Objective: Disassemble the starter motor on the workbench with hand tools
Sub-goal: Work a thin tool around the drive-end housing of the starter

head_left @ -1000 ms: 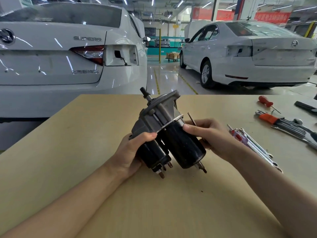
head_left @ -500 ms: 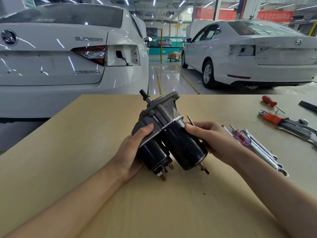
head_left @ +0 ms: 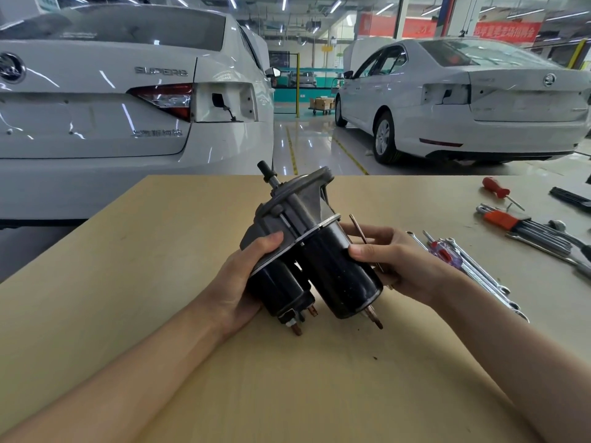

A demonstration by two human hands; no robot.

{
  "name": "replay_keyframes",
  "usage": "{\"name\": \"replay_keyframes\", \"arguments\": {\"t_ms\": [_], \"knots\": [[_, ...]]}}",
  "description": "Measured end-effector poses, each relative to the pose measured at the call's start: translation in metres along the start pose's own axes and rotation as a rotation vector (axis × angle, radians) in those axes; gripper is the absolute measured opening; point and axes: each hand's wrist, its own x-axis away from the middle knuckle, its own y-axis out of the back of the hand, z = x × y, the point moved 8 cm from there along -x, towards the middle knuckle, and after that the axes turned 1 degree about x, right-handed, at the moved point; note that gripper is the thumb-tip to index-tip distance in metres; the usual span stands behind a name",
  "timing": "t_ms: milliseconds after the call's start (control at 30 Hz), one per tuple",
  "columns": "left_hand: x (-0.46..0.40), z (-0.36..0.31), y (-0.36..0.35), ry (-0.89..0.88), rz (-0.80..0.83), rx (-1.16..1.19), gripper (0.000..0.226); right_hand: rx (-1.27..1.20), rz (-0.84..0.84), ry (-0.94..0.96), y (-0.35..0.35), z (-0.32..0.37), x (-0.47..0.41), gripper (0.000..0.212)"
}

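The starter motor [head_left: 332,266] is tilted above the workbench [head_left: 128,282], grey nose housing and shaft pointing away, two black cylinders toward me. My left hand [head_left: 243,276] grips the smaller solenoid cylinder, thumb on the grey housing edge. My right hand [head_left: 393,263] holds the larger black body from the right, thumb on its side. A thin long bolt [head_left: 359,230] sticks up between the right fingers. Copper terminals and a rear stud show at the near ends.
Spanners and a clear-handled screwdriver [head_left: 447,254] lie just right of my right hand. Farther right are a hex key set in a red holder [head_left: 524,230], a red screwdriver [head_left: 497,190] and a black tool. Two white cars stand beyond the bench's far edge.
The motor has stayed in both hands, shifting slightly. My left thumb has moved up from the solenoid onto the grey housing edge. My right hand slid a little lower on the black body.
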Motion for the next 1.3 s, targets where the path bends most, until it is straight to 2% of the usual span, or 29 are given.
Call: {"name": "replay_keyframes", "arguments": {"t_ms": [67,200,367,567,633,700,767,833,933,1167,1233,1300], "knots": [[0.0,-0.002,0.0,-0.012,0.007,0.03,0.037,0.017,-0.011,0.023,-0.001,0.006,0.0,0.042],[0.0,-0.008,-0.002,-0.057,0.037,0.158,0.041,0.051,-0.041,0.098,-0.01,0.019,0.002,0.05],[0.003,-0.016,0.002,-0.152,0.05,0.206,0.036,0.08,-0.041,0.244,-0.03,0.043,0.014,0.048],[0.004,-0.019,0.012,-0.183,-0.019,0.197,0.065,0.086,-0.106,0.401,-0.054,0.062,0.028,0.038],[0.005,-0.021,0.011,-0.191,-0.007,0.212,0.057,0.109,-0.152,0.422,-0.057,0.065,0.032,0.042],[0.005,-0.022,0.009,-0.183,0.023,0.227,0.052,0.202,-0.226,0.427,-0.057,0.067,0.035,0.062],[0.005,-0.021,0.006,-0.169,0.072,0.251,0.058,0.293,-0.275,0.453,-0.057,0.07,0.04,0.076],[0.006,-0.021,0.004,-0.149,0.106,0.275,0.065,0.331,-0.291,0.51,-0.06,0.076,0.046,0.075],[0.007,-0.021,0.001,-0.144,0.166,0.28,0.061,0.301,-0.3,0.566,-0.062,0.078,0.05,0.065],[0.006,-0.019,0.002,-0.126,0.121,0.298,0.072,0.22,-0.249,0.571,-0.06,0.073,0.044,0.052],[0.006,-0.018,0.005,-0.116,0.069,0.274,0.077,0.166,-0.22,0.525,-0.058,0.067,0.04,0.048],[0.005,-0.018,0.008,-0.084,-0.006,0.226,0.067,0.064,-0.212,0.43,-0.053,0.058,0.034,0.043]]}}
